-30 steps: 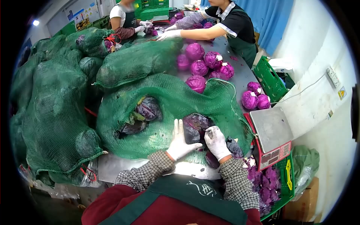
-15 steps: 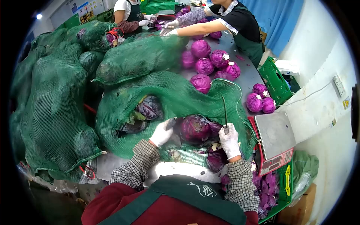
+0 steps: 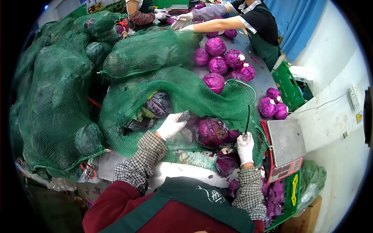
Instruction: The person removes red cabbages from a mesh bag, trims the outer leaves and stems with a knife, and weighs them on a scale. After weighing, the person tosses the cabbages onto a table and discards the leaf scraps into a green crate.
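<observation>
My gloved left hand [image 3: 171, 126] pinches a dark cabbage leaf [image 3: 184, 115] between thumb and fingers. Right of it, apart from that hand, a red cabbage [image 3: 212, 132] with loose outer leaves rests on green mesh. In its white glove, my right hand [image 3: 245, 149] is wrapped round the handle of a knife [image 3: 248, 119], whose blade points up and away from me. A detached purple leaf [image 3: 227, 164] lies below the cabbage, near my right wrist. Another darker cabbage [image 3: 158, 104] sits inside the mesh bag [image 3: 186, 85], beyond my left hand.
Full mesh sacks [image 3: 60, 101] are piled at left. Trimmed cabbages [image 3: 218, 65] stand on the grey table towards two co-workers with gloved hands [image 3: 182, 19]. At right are a scale [image 3: 286, 141], a green crate [image 3: 294, 198] of leaves and another crate [image 3: 288, 87].
My left hand has drawn a little away from the cabbage, and the leaf in it shows more plainly. The knife stays upright in my right hand. The whole view has shifted slightly.
</observation>
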Action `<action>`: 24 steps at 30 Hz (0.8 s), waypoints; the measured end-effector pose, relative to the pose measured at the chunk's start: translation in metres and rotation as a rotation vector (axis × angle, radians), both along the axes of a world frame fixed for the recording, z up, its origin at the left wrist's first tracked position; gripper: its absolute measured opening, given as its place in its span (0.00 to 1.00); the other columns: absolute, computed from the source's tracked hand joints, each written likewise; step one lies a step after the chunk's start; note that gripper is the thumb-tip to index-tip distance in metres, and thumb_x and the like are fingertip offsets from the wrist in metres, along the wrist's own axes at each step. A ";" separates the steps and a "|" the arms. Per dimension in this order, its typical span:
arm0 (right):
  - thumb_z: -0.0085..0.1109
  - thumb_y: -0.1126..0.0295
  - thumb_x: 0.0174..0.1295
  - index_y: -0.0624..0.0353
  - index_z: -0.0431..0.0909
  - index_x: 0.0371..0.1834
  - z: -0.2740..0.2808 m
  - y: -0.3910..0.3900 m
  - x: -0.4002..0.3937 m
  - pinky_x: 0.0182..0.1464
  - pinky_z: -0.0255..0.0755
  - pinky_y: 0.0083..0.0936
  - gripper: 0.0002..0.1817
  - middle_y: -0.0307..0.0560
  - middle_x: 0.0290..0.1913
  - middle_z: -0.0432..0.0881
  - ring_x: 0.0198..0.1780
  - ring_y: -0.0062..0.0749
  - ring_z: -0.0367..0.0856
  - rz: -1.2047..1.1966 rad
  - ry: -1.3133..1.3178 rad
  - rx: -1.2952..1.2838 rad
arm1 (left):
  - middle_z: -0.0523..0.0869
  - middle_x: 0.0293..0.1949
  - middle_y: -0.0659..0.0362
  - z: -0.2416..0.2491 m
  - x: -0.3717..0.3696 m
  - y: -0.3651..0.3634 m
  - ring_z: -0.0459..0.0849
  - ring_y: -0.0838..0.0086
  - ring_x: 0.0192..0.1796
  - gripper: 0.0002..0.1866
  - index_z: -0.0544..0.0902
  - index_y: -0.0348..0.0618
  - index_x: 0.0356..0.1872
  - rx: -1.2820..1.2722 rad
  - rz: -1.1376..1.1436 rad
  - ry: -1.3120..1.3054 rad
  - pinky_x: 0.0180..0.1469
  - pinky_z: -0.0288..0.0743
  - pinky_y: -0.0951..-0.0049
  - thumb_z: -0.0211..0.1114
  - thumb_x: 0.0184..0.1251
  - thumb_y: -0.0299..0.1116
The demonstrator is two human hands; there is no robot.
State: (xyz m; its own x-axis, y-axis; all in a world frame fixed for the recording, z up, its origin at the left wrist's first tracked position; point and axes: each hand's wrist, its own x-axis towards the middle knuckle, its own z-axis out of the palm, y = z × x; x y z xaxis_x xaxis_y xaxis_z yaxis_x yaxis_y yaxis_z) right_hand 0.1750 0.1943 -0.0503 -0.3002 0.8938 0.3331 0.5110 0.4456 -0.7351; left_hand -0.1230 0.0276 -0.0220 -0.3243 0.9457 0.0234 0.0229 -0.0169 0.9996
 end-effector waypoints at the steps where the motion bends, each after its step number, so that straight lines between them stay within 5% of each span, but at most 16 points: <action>1: 0.57 0.70 0.59 0.64 0.72 0.34 0.005 -0.001 0.000 0.35 0.72 0.35 0.08 0.53 0.27 0.77 0.28 0.44 0.77 -0.001 -0.010 0.001 | 0.83 0.43 0.65 -0.002 -0.001 0.001 0.77 0.83 0.45 0.14 0.80 0.32 0.50 -0.007 -0.022 -0.007 0.51 0.72 0.77 0.55 0.66 0.21; 15: 0.55 0.71 0.60 0.64 0.71 0.34 0.004 -0.006 0.005 0.37 0.72 0.39 0.07 0.55 0.28 0.76 0.31 0.49 0.77 0.053 -0.012 -0.005 | 0.85 0.42 0.63 -0.008 0.008 -0.002 0.80 0.80 0.44 0.14 0.78 0.33 0.53 -0.060 -0.074 -0.116 0.48 0.76 0.76 0.58 0.69 0.25; 19: 0.52 0.76 0.59 0.63 0.72 0.34 -0.015 0.000 0.016 0.37 0.73 0.37 0.03 0.55 0.31 0.77 0.34 0.47 0.78 0.121 -0.175 0.062 | 0.74 0.63 0.49 -0.002 0.017 -0.013 0.73 0.61 0.65 0.39 0.57 0.35 0.72 -0.041 -0.361 0.017 0.65 0.66 0.57 0.64 0.68 0.43; 20: 0.50 0.79 0.58 0.63 0.73 0.33 -0.016 -0.006 0.024 0.38 0.73 0.36 0.03 0.54 0.31 0.77 0.37 0.46 0.78 0.169 -0.253 0.177 | 0.62 0.72 0.51 0.008 0.023 -0.020 0.64 0.61 0.70 0.46 0.52 0.38 0.74 -0.205 -0.387 -0.302 0.70 0.56 0.52 0.64 0.65 0.53; 21: 0.52 0.78 0.57 0.62 0.73 0.33 -0.008 -0.012 0.027 0.38 0.72 0.38 0.02 0.53 0.30 0.76 0.36 0.45 0.78 0.226 -0.555 0.900 | 0.61 0.73 0.54 -0.004 0.023 -0.017 0.65 0.64 0.70 0.46 0.52 0.39 0.75 -0.211 -0.349 -0.441 0.69 0.59 0.52 0.63 0.65 0.55; 24: 0.57 0.77 0.58 0.62 0.73 0.35 0.002 -0.065 0.026 0.35 0.72 0.32 0.04 0.51 0.30 0.76 0.31 0.37 0.77 0.191 -0.001 0.054 | 0.70 0.67 0.54 0.006 0.041 0.001 0.71 0.66 0.66 0.40 0.62 0.38 0.70 -0.313 -0.124 -0.642 0.67 0.64 0.61 0.64 0.65 0.53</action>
State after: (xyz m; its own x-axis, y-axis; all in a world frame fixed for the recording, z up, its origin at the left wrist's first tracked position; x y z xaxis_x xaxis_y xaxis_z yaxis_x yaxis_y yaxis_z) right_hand 0.2009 0.1297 -0.0487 -0.4634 0.8011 0.3788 0.4141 0.5737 -0.7067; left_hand -0.0824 0.0282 -0.0163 -0.0731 0.9075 -0.4137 -0.5538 0.3080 0.7736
